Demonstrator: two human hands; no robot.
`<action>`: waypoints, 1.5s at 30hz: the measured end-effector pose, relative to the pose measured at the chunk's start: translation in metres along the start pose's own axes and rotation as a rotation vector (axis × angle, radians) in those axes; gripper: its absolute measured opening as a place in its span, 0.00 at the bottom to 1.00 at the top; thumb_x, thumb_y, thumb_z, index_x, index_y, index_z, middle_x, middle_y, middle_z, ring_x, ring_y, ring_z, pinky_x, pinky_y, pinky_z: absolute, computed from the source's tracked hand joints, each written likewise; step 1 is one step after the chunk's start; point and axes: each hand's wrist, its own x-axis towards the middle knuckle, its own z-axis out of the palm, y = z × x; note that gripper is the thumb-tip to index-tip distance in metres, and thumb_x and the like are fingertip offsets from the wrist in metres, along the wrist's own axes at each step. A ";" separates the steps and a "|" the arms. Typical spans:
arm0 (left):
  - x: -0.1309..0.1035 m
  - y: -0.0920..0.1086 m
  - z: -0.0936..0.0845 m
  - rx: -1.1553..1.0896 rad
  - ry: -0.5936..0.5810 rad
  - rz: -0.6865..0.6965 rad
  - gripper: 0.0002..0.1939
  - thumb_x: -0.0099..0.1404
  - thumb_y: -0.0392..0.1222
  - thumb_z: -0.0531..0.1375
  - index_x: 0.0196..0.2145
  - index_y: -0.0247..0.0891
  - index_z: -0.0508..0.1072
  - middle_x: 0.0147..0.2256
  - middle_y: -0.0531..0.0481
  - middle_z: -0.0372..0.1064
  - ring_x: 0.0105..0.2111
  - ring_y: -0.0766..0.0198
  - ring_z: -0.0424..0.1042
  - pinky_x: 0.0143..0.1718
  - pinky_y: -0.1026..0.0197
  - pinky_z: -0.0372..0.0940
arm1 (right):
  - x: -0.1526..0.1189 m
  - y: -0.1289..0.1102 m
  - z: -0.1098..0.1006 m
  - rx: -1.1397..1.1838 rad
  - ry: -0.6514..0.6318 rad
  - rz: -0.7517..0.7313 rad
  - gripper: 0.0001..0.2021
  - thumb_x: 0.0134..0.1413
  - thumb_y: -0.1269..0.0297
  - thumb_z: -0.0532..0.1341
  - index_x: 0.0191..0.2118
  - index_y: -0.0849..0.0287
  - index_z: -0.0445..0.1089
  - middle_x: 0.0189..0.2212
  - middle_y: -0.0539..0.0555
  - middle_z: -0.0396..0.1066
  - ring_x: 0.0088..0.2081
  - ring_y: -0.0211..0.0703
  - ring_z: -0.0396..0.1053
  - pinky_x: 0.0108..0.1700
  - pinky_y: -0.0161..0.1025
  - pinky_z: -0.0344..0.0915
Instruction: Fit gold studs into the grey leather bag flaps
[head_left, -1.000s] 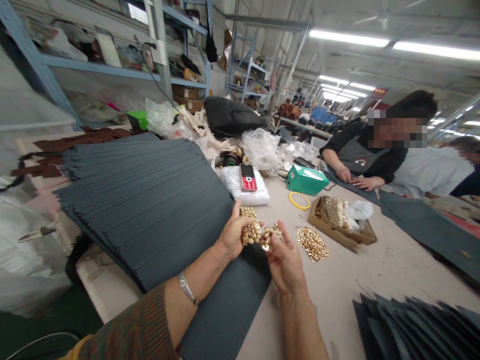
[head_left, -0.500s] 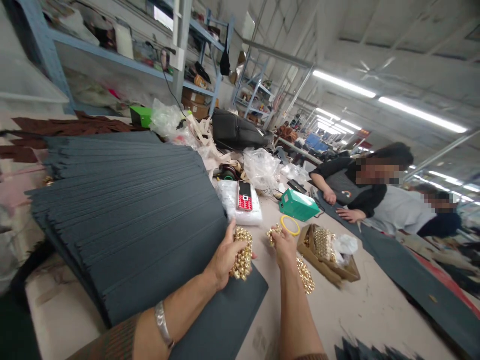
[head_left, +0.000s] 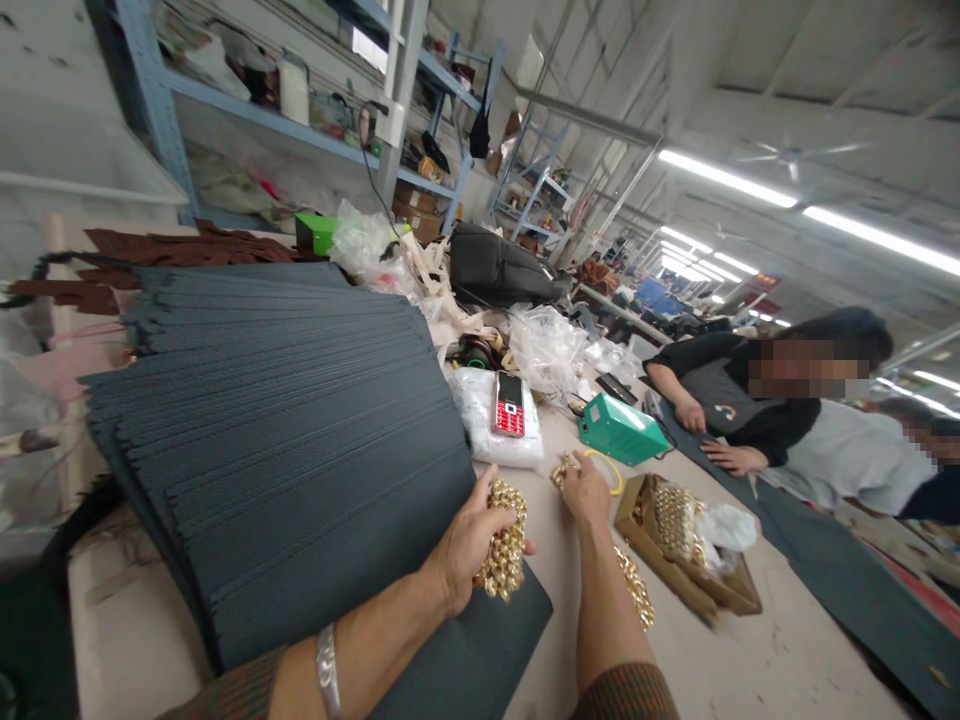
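A thick bundle of gold chain (head_left: 506, 545) fills my left hand (head_left: 463, 548), which is closed round it above a dark leather-like panel. My right hand (head_left: 589, 495) pinches a short gold chain end (head_left: 562, 470) in its fingertips, beside a yellow ring (head_left: 616, 475) on the table. Whether the two chain parts are joined cannot be made out. More gold chain (head_left: 635, 590) lies on the table by my right forearm. A cardboard box (head_left: 651, 562) to the right holds further gold chain and a clear plastic bag.
Fanned dark panels (head_left: 300, 430) cover the left of the table (head_left: 750, 670). A red phone (head_left: 509, 405) rests on a white plastic-wrapped pack (head_left: 477, 425). Behind stand a green box (head_left: 622, 428) and clear bags. A co-worker's hands (head_left: 731, 457) lie on dark material at right.
The view has swung so that everything sits a little further right and mostly lower. Both hands keep their hold on the gold chain, with little change relative to the table.
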 end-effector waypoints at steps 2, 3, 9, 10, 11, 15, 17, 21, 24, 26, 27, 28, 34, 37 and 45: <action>0.000 0.001 0.000 0.005 0.004 -0.004 0.38 0.62 0.35 0.53 0.65 0.46 0.39 0.44 0.42 0.63 0.33 0.53 0.76 0.17 0.63 0.66 | 0.000 0.002 -0.001 -0.070 -0.010 -0.030 0.22 0.54 0.72 0.51 0.55 0.61 0.68 0.44 0.64 0.72 0.48 0.52 0.68 0.48 0.42 0.59; 0.000 0.001 0.000 0.009 0.008 -0.003 0.38 0.62 0.35 0.53 0.65 0.46 0.39 0.44 0.41 0.63 0.33 0.53 0.76 0.18 0.64 0.66 | 0.001 0.003 -0.002 -0.101 -0.016 -0.041 0.22 0.54 0.73 0.51 0.54 0.61 0.69 0.45 0.64 0.72 0.48 0.52 0.68 0.48 0.41 0.59; 0.000 0.004 0.001 0.010 0.018 -0.015 0.39 0.62 0.35 0.53 0.65 0.46 0.39 0.45 0.41 0.63 0.32 0.54 0.76 0.18 0.64 0.66 | 0.007 0.008 -0.006 -0.228 -0.050 -0.072 0.21 0.51 0.71 0.54 0.51 0.62 0.71 0.44 0.62 0.73 0.46 0.51 0.70 0.45 0.38 0.61; 0.000 0.004 0.001 0.006 0.018 -0.021 0.39 0.62 0.35 0.53 0.65 0.47 0.39 0.45 0.41 0.63 0.31 0.55 0.76 0.18 0.64 0.66 | 0.008 0.008 -0.007 -0.245 -0.051 -0.070 0.21 0.50 0.71 0.54 0.51 0.61 0.71 0.43 0.61 0.74 0.45 0.50 0.71 0.44 0.38 0.61; 0.000 0.003 0.001 0.002 0.019 -0.026 0.39 0.62 0.35 0.53 0.65 0.47 0.39 0.45 0.41 0.63 0.31 0.55 0.76 0.18 0.64 0.65 | 0.009 0.009 -0.008 -0.261 -0.049 -0.067 0.20 0.50 0.71 0.55 0.50 0.61 0.71 0.42 0.60 0.74 0.44 0.50 0.71 0.43 0.37 0.61; 0.001 0.001 0.000 -0.013 0.019 -0.028 0.40 0.61 0.35 0.54 0.65 0.47 0.38 0.46 0.40 0.62 0.32 0.54 0.76 0.18 0.64 0.65 | 0.011 0.009 -0.012 -0.312 -0.043 -0.078 0.18 0.52 0.68 0.55 0.48 0.60 0.72 0.38 0.59 0.75 0.41 0.49 0.71 0.39 0.37 0.61; 0.002 0.001 -0.001 -0.018 0.017 -0.026 0.40 0.61 0.35 0.54 0.65 0.48 0.39 0.48 0.40 0.61 0.33 0.53 0.76 0.17 0.64 0.65 | 0.011 0.009 -0.012 -0.328 -0.048 -0.096 0.16 0.53 0.67 0.55 0.46 0.59 0.73 0.37 0.58 0.76 0.40 0.48 0.72 0.38 0.36 0.60; 0.003 0.000 -0.001 -0.019 0.017 -0.034 0.40 0.60 0.35 0.54 0.65 0.48 0.39 0.48 0.39 0.60 0.34 0.52 0.76 0.17 0.64 0.66 | 0.011 0.009 -0.009 -0.356 -0.048 -0.134 0.16 0.55 0.65 0.54 0.46 0.59 0.73 0.37 0.59 0.76 0.39 0.49 0.72 0.38 0.37 0.60; 0.002 0.000 0.000 -0.012 0.022 -0.032 0.40 0.61 0.36 0.54 0.66 0.46 0.38 0.49 0.38 0.60 0.34 0.52 0.76 0.18 0.64 0.66 | 0.011 0.007 -0.008 -0.374 -0.059 -0.187 0.17 0.56 0.66 0.53 0.49 0.57 0.73 0.39 0.58 0.76 0.40 0.48 0.72 0.39 0.37 0.60; 0.001 0.000 0.000 -0.014 0.023 -0.032 0.41 0.60 0.36 0.54 0.66 0.46 0.38 0.50 0.37 0.59 0.34 0.53 0.76 0.18 0.64 0.65 | 0.011 0.005 -0.009 -0.389 -0.075 -0.226 0.17 0.55 0.67 0.54 0.48 0.57 0.73 0.39 0.59 0.76 0.40 0.48 0.72 0.39 0.37 0.59; 0.001 0.000 0.000 -0.015 0.023 -0.031 0.41 0.60 0.36 0.54 0.66 0.46 0.38 0.50 0.37 0.59 0.34 0.53 0.76 0.18 0.64 0.65 | 0.011 0.004 -0.009 -0.397 -0.084 -0.246 0.17 0.55 0.67 0.54 0.47 0.57 0.74 0.38 0.59 0.76 0.39 0.48 0.72 0.39 0.37 0.59; 0.001 -0.001 0.000 -0.014 0.022 -0.029 0.41 0.60 0.36 0.54 0.66 0.46 0.38 0.50 0.37 0.58 0.33 0.53 0.76 0.18 0.64 0.65 | 0.011 0.003 -0.010 -0.405 -0.091 -0.266 0.17 0.55 0.67 0.54 0.47 0.57 0.74 0.38 0.59 0.76 0.39 0.48 0.72 0.38 0.37 0.59; 0.001 0.000 0.000 0.000 0.025 -0.033 0.42 0.59 0.36 0.55 0.66 0.45 0.38 0.49 0.38 0.60 0.33 0.54 0.76 0.18 0.64 0.65 | 0.005 -0.006 -0.010 -0.460 -0.095 -0.341 0.16 0.57 0.67 0.54 0.49 0.55 0.72 0.41 0.57 0.75 0.39 0.46 0.71 0.37 0.37 0.58; 0.001 0.000 0.000 0.008 0.025 -0.028 0.41 0.59 0.35 0.54 0.66 0.45 0.39 0.47 0.39 0.61 0.33 0.53 0.76 0.18 0.64 0.65 | 0.003 -0.009 -0.011 -0.495 -0.094 -0.349 0.14 0.58 0.66 0.54 0.46 0.57 0.73 0.37 0.58 0.76 0.37 0.47 0.71 0.35 0.37 0.57; 0.000 0.002 0.001 0.000 0.027 -0.043 0.41 0.59 0.35 0.54 0.66 0.45 0.38 0.50 0.37 0.58 0.33 0.54 0.76 0.18 0.64 0.65 | 0.005 -0.012 -0.016 -0.529 -0.097 -0.390 0.11 0.58 0.66 0.55 0.41 0.60 0.74 0.32 0.60 0.75 0.33 0.46 0.70 0.31 0.37 0.51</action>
